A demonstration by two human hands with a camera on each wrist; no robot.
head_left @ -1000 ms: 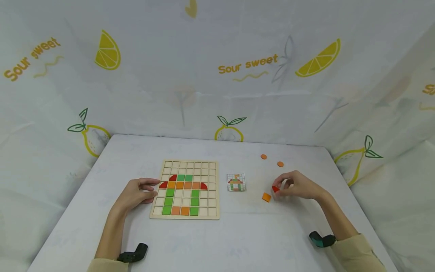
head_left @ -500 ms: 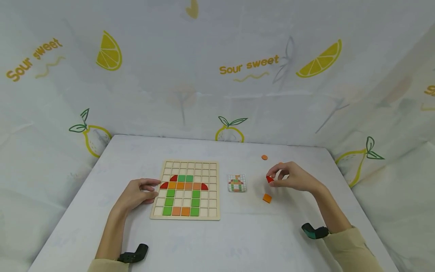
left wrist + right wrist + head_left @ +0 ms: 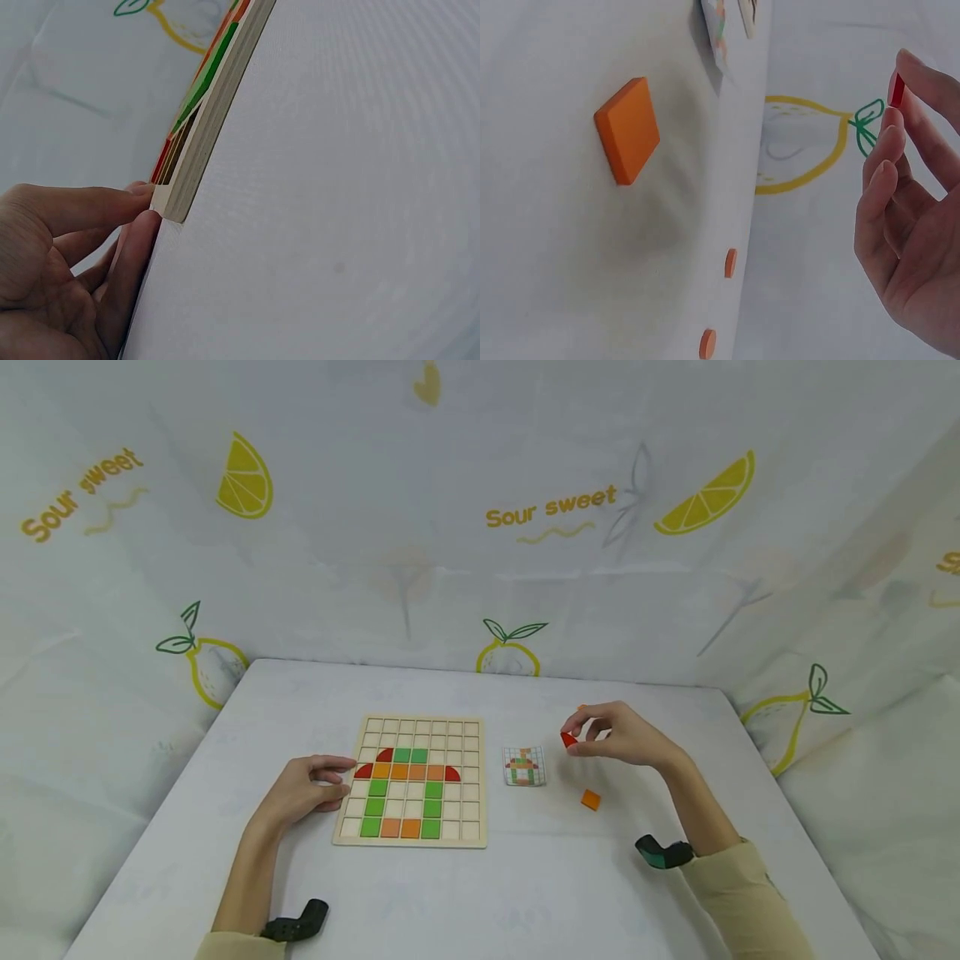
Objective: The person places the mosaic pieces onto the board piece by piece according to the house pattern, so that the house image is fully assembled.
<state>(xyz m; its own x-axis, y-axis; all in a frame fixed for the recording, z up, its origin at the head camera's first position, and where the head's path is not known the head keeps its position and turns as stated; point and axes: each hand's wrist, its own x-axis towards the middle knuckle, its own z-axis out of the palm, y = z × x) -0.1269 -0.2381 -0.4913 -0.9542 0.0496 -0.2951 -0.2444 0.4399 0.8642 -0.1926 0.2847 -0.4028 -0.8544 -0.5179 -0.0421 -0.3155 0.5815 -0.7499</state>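
In the head view my right hand (image 3: pixel 621 733) is raised over the right side of the table. Between thumb and fingertips it pinches a small red tile (image 3: pixel 567 740), seen edge-on as a red tile (image 3: pixel 897 90) in the right wrist view; its outline is partly covered by the fingers. My left hand (image 3: pixel 302 792) touches the left edge of a wooden grid board (image 3: pixel 468 827) with extended thumb and index finger. Green, orange and red tiles fill some squares of the board, with red quarter-round tiles (image 3: pixel 452 773) at the sides.
Right of the board lies a small pattern card (image 3: pixel 524 767) printed with a coloured grid figure. An orange square tile (image 3: pixel 591 799) lies below my right hand. Two orange round tiles (image 3: pixel 730 263) lie farther back, mostly hidden by the hand in the head view.
My right hand has moved left and toward the back with the red tile, passing away from the orange square and covering the round tiles. My left hand stays at the board.
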